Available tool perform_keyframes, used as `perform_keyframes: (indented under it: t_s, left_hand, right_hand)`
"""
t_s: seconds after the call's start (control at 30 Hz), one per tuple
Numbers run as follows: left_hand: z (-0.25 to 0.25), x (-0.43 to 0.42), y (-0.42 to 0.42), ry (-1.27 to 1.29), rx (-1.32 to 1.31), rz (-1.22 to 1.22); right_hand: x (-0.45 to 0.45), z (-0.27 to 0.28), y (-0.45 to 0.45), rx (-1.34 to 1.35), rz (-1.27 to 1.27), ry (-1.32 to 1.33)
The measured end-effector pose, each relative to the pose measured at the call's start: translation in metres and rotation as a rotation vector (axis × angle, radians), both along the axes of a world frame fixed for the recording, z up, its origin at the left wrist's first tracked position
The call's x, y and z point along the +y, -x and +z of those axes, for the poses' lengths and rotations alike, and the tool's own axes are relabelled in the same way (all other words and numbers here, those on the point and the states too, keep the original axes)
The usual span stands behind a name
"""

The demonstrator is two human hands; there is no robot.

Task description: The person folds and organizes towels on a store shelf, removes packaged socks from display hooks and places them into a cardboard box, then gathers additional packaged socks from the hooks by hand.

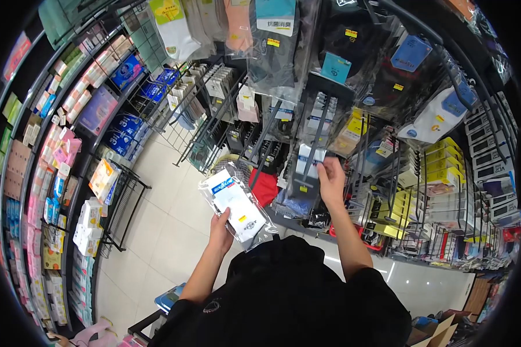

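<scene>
My left hand (220, 230) grips a clear plastic pack of white socks (241, 213) by its lower left side. The pack has a blue label at its top and a small yellow price sticker. My right hand (331, 178) is raised to the rack, its fingers bent and closed at the right edge of a hanging sock pack (308, 168) with a white and blue card and dark socks. That pack hangs beside a metal display hook (317, 136). My right fingertips are partly hidden against the pack.
Large sock packs hang above, including dark socks (275, 58) and white socks (440, 118). Yellow-carded packs (443, 165) fill the right side. Metal hooks stick out towards me. Curved shelves of tissue and pad packs (101, 110) line the left. A red cloth item (264, 188) lies below the hooks.
</scene>
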State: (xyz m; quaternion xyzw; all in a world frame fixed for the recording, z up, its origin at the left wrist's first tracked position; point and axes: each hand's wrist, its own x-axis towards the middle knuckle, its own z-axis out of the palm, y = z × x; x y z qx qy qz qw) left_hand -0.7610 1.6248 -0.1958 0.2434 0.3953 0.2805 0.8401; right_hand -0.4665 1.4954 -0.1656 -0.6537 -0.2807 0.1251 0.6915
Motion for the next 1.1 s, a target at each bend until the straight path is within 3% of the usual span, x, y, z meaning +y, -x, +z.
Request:
perform_keyframes:
  t_s: [0.23,0.37,0.47,0.57,0.6,0.67,0.73,0.83,1.1]
  left_hand:
    - [-0.014,0.012,-0.007,0.003,0.004,-0.18]
    - [-0.014,0.007,-0.022,-0.078,-0.044,-0.414]
    - [-0.009,0.003,-0.031,-0.098,-0.095,-0.534]
    - [0.018,-0.007,-0.034,0.316,-0.165,-0.477]
    - [0.011,-0.009,-0.032,0.311,-0.167,-0.483]
    - [-0.009,-0.018,-0.021,-0.022,-0.083,-0.599]
    - [-0.001,-0.023,-0.016,-0.014,-0.045,-0.537]
    - [-0.017,-0.027,-0.003,0.102,-0.009,-0.447]
    - [-0.017,-0.039,0.017,0.074,-0.004,-0.39]
  right_hand:
    - [-0.05,0.041,0.081,0.237,0.159,-0.024]
    - [-0.043,0.055,0.104,0.304,0.223,-0.027]
    - [-0.026,0.032,0.112,0.347,0.169,-0.007]
    - [-0.004,-0.002,0.118,0.226,-0.038,0.044]
    - [-0.001,-0.003,0.121,0.221,-0.042,0.039]
    - [0.003,-0.004,0.127,0.19,-0.058,0.16]
    - [0.004,-0.015,0.115,0.154,-0.054,0.113]
    - [0.011,-0.022,0.055,0.064,-0.258,0.047]
    - [0.054,-0.014,-0.076,-0.302,-0.449,0.001]
